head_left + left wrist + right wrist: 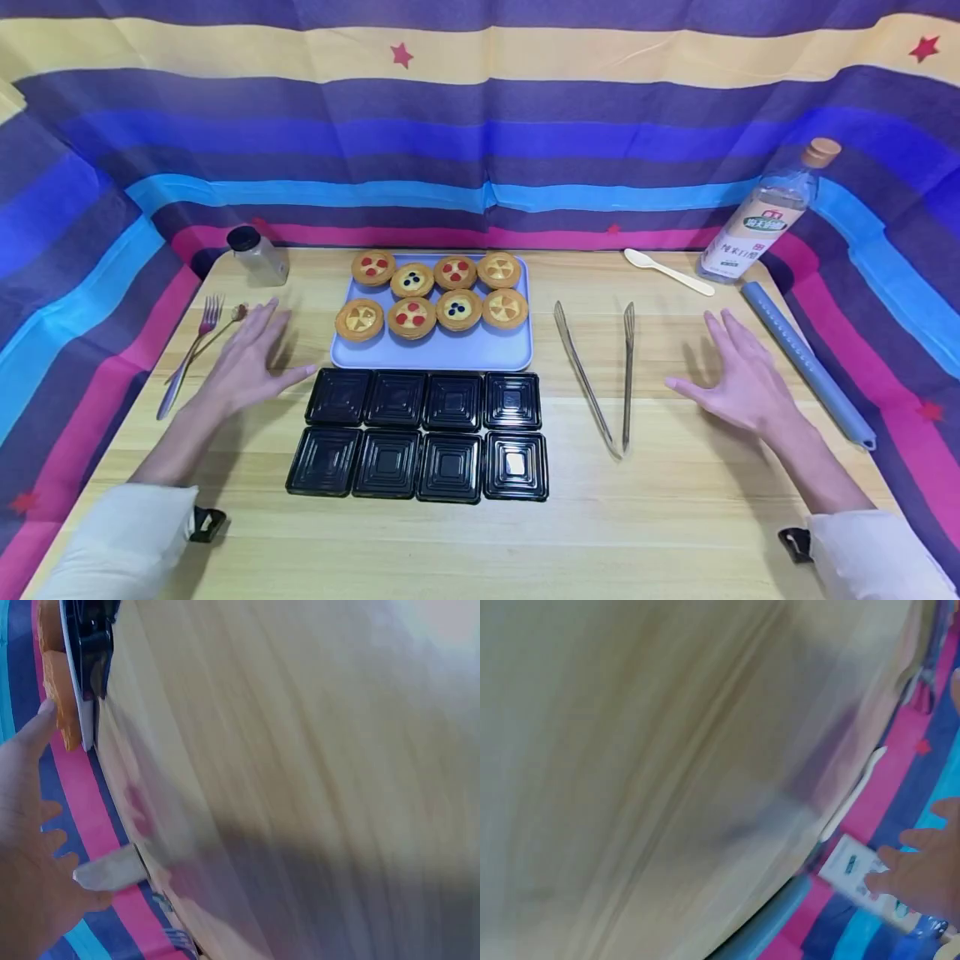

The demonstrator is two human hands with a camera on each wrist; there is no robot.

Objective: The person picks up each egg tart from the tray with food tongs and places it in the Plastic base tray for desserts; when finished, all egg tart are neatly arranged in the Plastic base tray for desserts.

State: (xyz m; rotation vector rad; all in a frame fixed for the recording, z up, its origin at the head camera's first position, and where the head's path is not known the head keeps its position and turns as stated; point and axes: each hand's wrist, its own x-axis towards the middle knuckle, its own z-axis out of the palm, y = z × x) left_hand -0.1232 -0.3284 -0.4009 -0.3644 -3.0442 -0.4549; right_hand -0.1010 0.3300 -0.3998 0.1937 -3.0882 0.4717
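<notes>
Both hands hover over the wooden table with fingers spread and nothing held. My left hand (251, 358) is between the fork (191, 354) and the black plastic trays (341, 398), its thumb pointing toward them. My right hand (738, 375) is between the metal tongs (626, 383) and a grey-blue rod (810, 362). The tongs lie with their arms apart. Small round tarts (411, 317), topped with red pieces, dark berries or pale wedges, sit in two rows on a lavender tray (435, 357). Several square black trays stand in two rows in front of it.
A jar with a black lid (262, 258) stands at the back left. A small spoon (225, 329) lies beside the fork. At the back right are a cream-coloured spoon (667, 271) and a labelled bottle (757, 225). Striped cloth (487, 142) surrounds the table's back and sides.
</notes>
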